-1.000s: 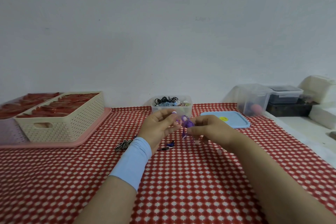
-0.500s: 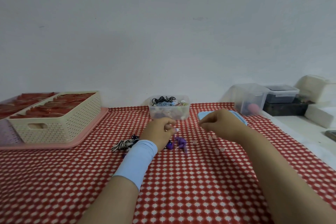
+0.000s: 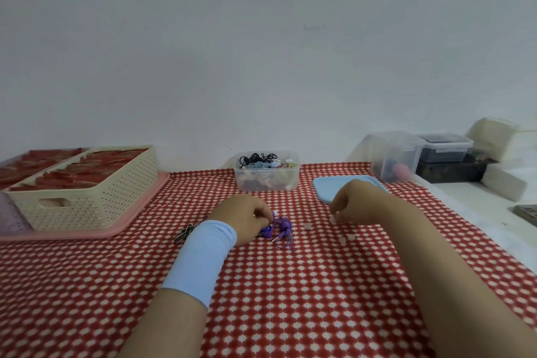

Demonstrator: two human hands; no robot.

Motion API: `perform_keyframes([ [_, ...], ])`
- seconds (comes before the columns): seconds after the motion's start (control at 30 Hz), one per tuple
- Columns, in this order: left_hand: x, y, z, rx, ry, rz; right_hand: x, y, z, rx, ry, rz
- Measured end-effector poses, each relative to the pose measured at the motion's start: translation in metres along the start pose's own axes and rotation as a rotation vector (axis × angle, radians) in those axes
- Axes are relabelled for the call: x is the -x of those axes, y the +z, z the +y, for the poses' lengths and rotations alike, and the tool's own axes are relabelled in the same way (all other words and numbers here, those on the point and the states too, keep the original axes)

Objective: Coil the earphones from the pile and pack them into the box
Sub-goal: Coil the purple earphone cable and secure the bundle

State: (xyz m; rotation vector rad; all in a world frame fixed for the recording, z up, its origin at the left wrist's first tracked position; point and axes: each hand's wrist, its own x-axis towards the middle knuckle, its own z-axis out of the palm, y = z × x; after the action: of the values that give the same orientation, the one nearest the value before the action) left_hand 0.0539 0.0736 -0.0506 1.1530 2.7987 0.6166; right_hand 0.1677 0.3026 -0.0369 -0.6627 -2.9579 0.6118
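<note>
Purple earphones (image 3: 283,228), loosely bundled, lie on the red checked cloth. My left hand (image 3: 247,216), a light blue band on its wrist, pinches them at their upper end, with a blue earbud (image 3: 267,231) under the fingers. My right hand (image 3: 359,202) rests knuckles-up on the cloth to the right, fingers curled down onto a small pale piece (image 3: 332,219); whether it grips the piece is hidden. The clear plastic box (image 3: 266,183) at the back holds several coiled earphones. Black-and-white striped earphones (image 3: 184,234) peek out behind my left wrist.
The blue lid (image 3: 324,190) lies behind my right hand. A cream perforated basket (image 3: 96,197) with red items stands on a pink tray (image 3: 136,212) at the left. Clear containers (image 3: 395,160) and white blocks (image 3: 504,184) sit at the right, past the cloth's edge. More pale pieces (image 3: 347,238) dot the cloth.
Both hands held the purple earphones up together a second ago. My left hand lowered them to the cloth; my right hand let go, moved right and came down onto the cloth.
</note>
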Motion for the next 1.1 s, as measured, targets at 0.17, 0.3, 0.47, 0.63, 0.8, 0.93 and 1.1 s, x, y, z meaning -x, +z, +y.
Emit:
perform_keyframes([
  [0.17, 0.005, -0.002, -0.003, 0.05, 0.003, -0.11, 0.003, 0.005, -0.007, -0.029, -0.012, -0.007],
  [0.3, 0.007, -0.005, -0.004, 0.125, -0.027, -0.062, 0.013, -0.011, -0.006, -0.019, 0.025, -0.049],
  [0.47, 0.01, -0.006, 0.0, 0.121, 0.029, -0.131, 0.025, -0.022, -0.012, 0.067, 0.116, -0.37],
  [0.63, 0.01, -0.005, -0.001, 0.105, 0.042, -0.072, 0.022, -0.014, -0.018, -0.123, -0.003, -0.307],
  [0.8, 0.008, -0.001, 0.0, 0.28, 0.043, 0.07, 0.018, 0.001, -0.034, -0.315, -0.167, -0.113],
  [0.93, 0.01, 0.001, 0.006, 0.505, 0.025, 0.137, 0.014, 0.019, -0.042, -0.403, -0.167, -0.096],
  [1.1, 0.01, 0.0, 0.006, 0.498, 0.04, 0.127, 0.011, 0.024, -0.04, -0.282, -0.178, -0.148],
])
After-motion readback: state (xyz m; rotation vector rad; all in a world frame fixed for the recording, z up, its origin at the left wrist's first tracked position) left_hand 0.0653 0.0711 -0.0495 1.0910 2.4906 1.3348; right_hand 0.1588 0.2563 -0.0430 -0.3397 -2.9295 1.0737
